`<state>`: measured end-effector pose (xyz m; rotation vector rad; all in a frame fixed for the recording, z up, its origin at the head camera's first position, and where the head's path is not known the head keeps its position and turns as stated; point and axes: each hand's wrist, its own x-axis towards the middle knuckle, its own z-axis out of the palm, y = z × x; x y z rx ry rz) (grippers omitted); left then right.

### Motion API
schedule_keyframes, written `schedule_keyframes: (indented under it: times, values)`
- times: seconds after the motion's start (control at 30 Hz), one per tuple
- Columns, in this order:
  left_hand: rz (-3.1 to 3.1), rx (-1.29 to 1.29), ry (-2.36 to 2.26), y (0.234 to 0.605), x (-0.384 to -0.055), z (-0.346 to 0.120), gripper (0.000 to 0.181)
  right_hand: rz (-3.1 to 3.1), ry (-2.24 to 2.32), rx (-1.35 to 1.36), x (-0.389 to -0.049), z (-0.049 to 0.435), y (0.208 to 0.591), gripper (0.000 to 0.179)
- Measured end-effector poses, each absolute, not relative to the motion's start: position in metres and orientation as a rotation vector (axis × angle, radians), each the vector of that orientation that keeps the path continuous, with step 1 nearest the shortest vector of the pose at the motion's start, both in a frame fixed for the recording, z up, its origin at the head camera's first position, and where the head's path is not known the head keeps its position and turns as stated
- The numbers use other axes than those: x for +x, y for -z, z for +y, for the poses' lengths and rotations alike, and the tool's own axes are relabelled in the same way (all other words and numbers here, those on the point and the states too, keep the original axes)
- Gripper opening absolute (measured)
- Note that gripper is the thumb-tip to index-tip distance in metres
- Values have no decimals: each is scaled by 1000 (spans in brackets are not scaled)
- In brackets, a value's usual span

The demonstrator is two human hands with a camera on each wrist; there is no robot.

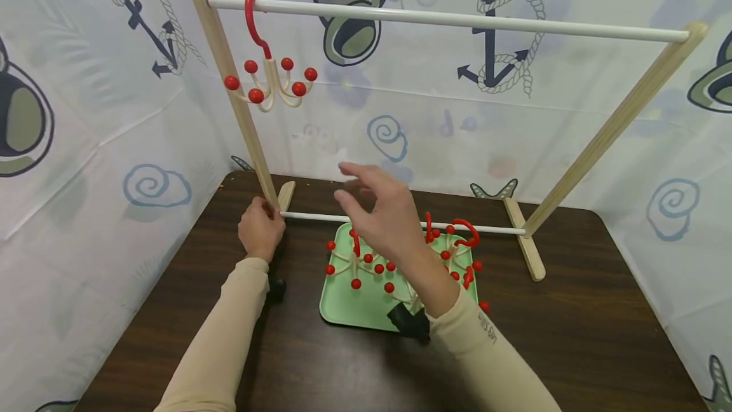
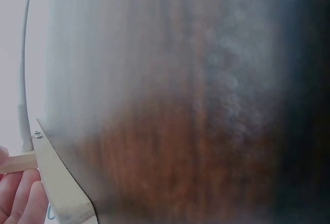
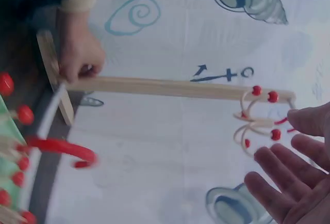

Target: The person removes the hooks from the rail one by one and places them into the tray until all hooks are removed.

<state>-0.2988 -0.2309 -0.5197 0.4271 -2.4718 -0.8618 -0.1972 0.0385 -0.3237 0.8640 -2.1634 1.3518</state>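
Note:
My left hand [image 1: 262, 231] grips the foot of the left wooden post [image 1: 244, 116], low on the rack; its curled fingers [image 2: 32, 203] show at the edge of the left wrist view. In mid-air, my right hand [image 1: 389, 215] holds nothing, its fingers loosely bent and apart. One cream hanger with a red hook [image 1: 251, 21] and red balls on its curved arms hangs at the left of the white top bar [image 1: 400, 14]. Below the right hand, a green tray [image 1: 351, 311] carries several similar hangers [image 1: 356, 266], partly hidden by the right forearm.
The right wooden post [image 1: 606, 126] leans outward from its foot [image 1: 532, 253]. A white lower bar [image 1: 314, 216] runs behind the tray, joining the posts. The dark wooden table [image 1: 572, 336] meets a patterned cloth backdrop [image 1: 354, 126]. One red ball overhangs the tray's right edge.

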Motion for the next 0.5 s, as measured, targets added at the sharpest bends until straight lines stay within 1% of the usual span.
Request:
schedule_keyframes:
  times: [0.23,0.5]
  values:
    - [-2484,405,878,520,-299,-233,22,-2176,-1133,882,-240,13,274,47]
    - [-2481,401,876,520,-298,-234,20,-2345,-1020,868,-284,-24,237,51]
